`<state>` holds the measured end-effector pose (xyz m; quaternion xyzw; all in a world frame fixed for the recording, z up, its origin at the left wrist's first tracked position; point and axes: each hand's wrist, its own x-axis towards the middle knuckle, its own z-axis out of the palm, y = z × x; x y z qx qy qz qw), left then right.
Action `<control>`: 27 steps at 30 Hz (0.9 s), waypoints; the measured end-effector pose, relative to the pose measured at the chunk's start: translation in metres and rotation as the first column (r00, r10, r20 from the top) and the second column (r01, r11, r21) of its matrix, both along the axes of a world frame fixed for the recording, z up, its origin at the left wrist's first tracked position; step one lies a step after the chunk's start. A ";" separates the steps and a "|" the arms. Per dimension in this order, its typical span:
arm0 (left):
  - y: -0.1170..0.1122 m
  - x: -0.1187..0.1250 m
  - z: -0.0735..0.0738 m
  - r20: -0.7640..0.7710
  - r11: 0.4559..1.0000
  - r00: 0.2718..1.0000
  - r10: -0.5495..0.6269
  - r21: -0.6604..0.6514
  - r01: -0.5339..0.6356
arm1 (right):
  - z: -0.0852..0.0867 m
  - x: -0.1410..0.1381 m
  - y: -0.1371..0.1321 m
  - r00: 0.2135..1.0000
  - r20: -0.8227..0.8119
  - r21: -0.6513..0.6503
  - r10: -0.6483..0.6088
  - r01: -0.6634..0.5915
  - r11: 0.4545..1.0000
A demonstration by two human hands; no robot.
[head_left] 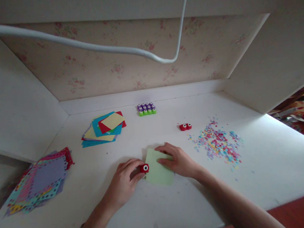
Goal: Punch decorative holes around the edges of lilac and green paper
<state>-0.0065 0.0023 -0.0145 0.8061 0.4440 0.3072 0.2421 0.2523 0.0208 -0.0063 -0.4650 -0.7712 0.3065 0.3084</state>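
On the tabletop (269,160), the left grip (124,179) pinches a red punch (144,168) at the edge of a green sheet (159,174), the right grip (176,159) spread atop; left of both, hole-bordered sheets (47,175) look done; plain sheets (107,127) beyond, uncut.

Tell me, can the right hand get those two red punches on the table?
Probably yes. The two red punches sit just beyond the right hand, and nothing seems to stand between them. That hand is on the green paper, so it would likely have to leave it.
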 end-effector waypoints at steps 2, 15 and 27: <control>0.000 0.000 0.000 0.014 1.000 1.000 0.002 -0.014 -0.002 | -0.002 0.001 0.000 0.985 -0.165 -0.143 -0.053 0.030 0.989; -0.002 0.001 0.008 0.336 0.930 0.941 0.033 -0.355 0.094 | 0.003 0.001 0.000 0.845 -0.501 -0.466 -0.186 -0.082 0.881; -0.006 0.009 0.015 0.481 0.844 0.871 0.098 -0.505 0.184 | 0.015 0.000 -0.002 0.694 -0.648 -0.623 -0.314 -0.246 0.742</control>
